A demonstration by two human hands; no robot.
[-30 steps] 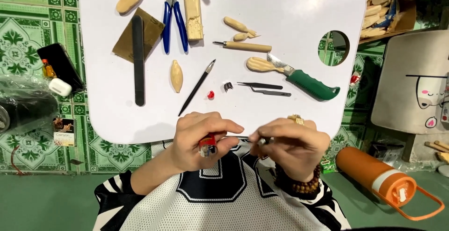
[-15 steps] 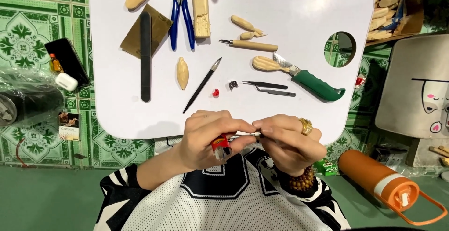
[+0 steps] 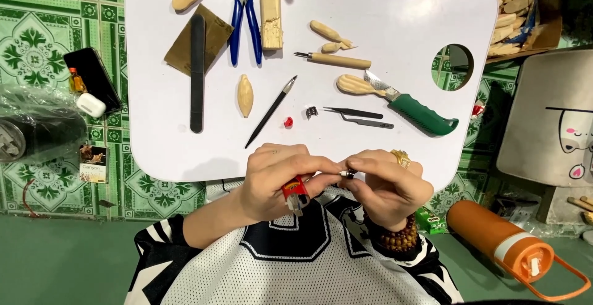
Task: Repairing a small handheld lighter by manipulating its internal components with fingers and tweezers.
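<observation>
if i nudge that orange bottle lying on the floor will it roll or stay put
The orange bottle lies on its side and looks round, so it would probably roll a little. Its loop handle sticks out at the cap end and would likely stop it. It looks rigid, not fragile.

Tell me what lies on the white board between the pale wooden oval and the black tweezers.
In the head view, between the wooden oval and the tweezers lie a black pointed tool, a small red piece and a small dark clip.

I sit on a home floor of green patterned tiles (image 3: 37, 33), carving as a hobby: around my white lap table (image 3: 395, 39), a box of wood blanks (image 3: 516, 17) behind-right, an orange bottle (image 3: 500, 240) beside me.
</observation>
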